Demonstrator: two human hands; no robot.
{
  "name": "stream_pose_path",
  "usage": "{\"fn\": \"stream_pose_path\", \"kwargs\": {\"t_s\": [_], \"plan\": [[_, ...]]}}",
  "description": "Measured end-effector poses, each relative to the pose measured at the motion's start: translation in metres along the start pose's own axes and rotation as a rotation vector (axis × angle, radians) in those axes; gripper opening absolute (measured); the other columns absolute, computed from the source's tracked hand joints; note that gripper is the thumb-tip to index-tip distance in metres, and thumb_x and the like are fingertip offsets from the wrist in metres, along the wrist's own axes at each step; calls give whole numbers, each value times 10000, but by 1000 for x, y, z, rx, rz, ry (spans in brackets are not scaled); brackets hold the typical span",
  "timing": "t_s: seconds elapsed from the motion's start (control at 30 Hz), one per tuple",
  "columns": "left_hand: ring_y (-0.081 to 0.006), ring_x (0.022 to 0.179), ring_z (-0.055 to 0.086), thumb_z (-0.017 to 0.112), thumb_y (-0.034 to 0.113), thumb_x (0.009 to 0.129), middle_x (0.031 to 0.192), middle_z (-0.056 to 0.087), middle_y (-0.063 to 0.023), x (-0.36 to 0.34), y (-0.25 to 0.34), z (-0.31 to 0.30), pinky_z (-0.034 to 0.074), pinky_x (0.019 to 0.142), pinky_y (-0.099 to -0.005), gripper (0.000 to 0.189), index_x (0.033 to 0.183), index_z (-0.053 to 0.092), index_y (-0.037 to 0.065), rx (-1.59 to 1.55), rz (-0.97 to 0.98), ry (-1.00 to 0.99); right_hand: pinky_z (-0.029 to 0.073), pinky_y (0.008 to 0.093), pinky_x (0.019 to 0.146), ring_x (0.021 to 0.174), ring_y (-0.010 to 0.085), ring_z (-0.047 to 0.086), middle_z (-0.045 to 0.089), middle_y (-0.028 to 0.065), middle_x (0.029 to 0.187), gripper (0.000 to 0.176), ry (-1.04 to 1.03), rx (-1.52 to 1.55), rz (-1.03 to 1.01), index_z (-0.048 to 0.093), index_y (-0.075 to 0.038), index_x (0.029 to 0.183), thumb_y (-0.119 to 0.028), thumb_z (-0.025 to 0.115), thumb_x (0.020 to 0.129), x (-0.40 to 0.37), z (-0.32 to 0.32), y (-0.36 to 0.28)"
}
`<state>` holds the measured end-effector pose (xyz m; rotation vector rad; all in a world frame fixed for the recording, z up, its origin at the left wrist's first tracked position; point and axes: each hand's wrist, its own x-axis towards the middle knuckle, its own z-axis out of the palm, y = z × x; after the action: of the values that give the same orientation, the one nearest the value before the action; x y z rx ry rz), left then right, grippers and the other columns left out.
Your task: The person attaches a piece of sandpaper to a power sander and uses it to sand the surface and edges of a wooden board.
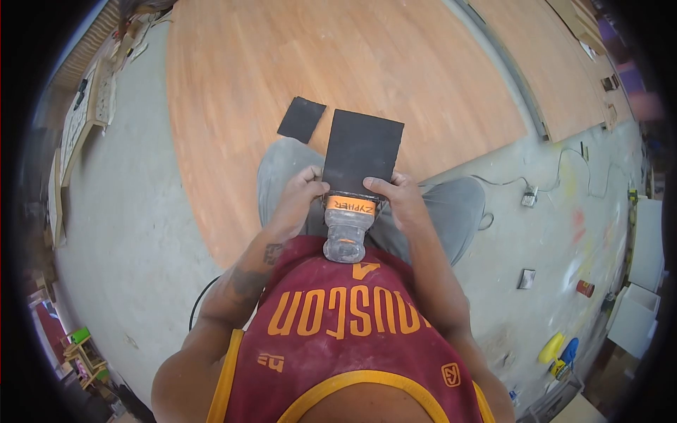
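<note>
A black sheet of sandpaper (364, 148) stands out in front of my body, its lower edge against an electric sander (345, 229) with an orange "ZYPHER" band. My left hand (305, 190) pinches the sheet's lower left corner. At the lower right edge, my right hand (398, 192) is closed with the thumb lying on top of the sheet. Grey, dusty, and leaning back towards my shirt, the sander's body sits between my wrists. Most of its base is hidden under the sheet. A smaller black sandpaper piece (302, 119) lies beyond my left knee.
A large wood-grain board (233, 77) lies on the grey floor (120, 211) before me. Another board (543, 63) is at upper right. A cable (504, 182) runs across the floor at right, near a red can (584, 287) and yellow and blue items (557, 349).
</note>
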<state>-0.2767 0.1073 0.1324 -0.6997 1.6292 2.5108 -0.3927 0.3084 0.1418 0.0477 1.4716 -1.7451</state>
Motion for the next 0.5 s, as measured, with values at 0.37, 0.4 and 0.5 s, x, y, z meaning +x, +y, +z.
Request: {"fn": "stream_pose_path", "kwargs": {"t_s": [0.37, 0.4, 0.5], "plan": [[-69, 936, 609, 661, 248, 1018, 1042, 710, -9, 4, 7, 7, 490, 820, -264, 268, 1127, 719, 11, 218, -2, -52, 531, 345, 930, 1011, 188, 698, 755, 91, 1105, 352, -198, -722, -582, 717, 17, 1178, -115, 800, 863, 8, -14, 17], [-65, 892, 609, 688, 228, 1000, 1004, 710, -5, 7, -1, 4, 496, 778, -263, 252, 1112, 723, 5, 180, -16, -42, 532, 346, 937, 1015, 192, 697, 752, 94, 1114, 359, -172, -433, -427, 713, 21, 1182, -115, 801, 861, 19, -19, 27], [-70, 842, 623, 713, 211, 987, 938, 715, 1, -7, 22, 19, 519, 725, -274, 240, 1087, 736, -6, 248, 41, -2, 534, 353, 954, 1026, 195, 693, 744, 97, 1134, 364, -142, -103, -179, 709, 24, 1189, -100, 800, 860, 15, -16, 15]]}}
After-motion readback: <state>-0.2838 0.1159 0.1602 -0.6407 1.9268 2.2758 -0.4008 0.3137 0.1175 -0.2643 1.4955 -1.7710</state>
